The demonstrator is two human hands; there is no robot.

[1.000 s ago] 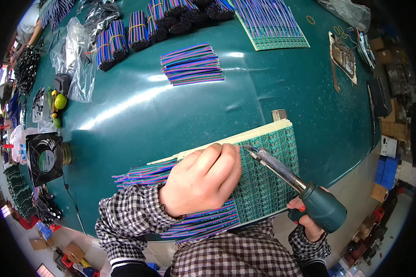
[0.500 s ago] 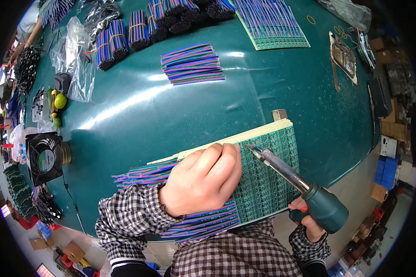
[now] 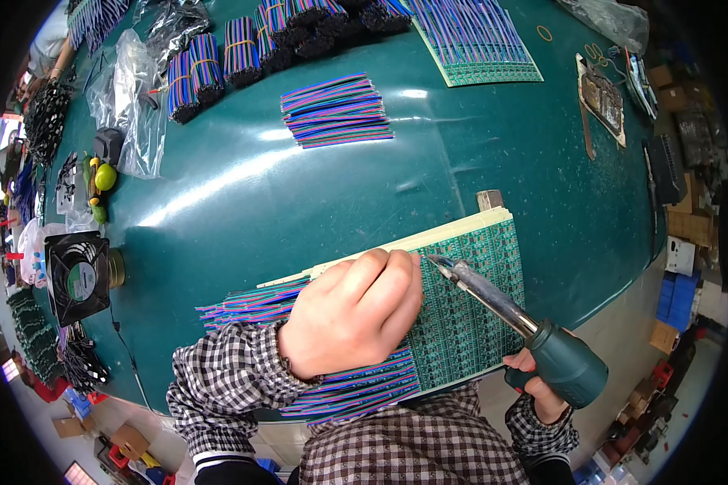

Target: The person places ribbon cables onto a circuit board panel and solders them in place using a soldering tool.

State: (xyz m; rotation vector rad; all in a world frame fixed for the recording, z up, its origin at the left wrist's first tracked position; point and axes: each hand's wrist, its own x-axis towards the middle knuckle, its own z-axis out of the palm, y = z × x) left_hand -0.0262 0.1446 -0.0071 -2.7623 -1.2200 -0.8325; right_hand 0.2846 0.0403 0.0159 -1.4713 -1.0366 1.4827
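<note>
A green circuit board panel (image 3: 471, 315) lies on the dark green table (image 3: 299, 202) near its front edge, with rows of coloured ribbon wires (image 3: 251, 303) running off its left side. My left hand (image 3: 352, 311) rests closed on the wires where they meet the panel, pressing them down. My right hand (image 3: 535, 386) grips the teal handle of a soldering iron (image 3: 516, 323). The iron's metal tip points up and left and sits at the panel's top edge, just right of my left fingers.
A loose stack of ribbon wires (image 3: 336, 109) lies mid-table. Banded wire bundles (image 3: 218, 61) and a second wired panel (image 3: 481, 40) sit at the back. A small black fan (image 3: 77, 276), plastic bags (image 3: 129, 97) and a yellow-green object (image 3: 103, 176) are at the left.
The soldering iron's tip has crept slightly left toward my left fingers. My left hand has stayed put on the wires.
</note>
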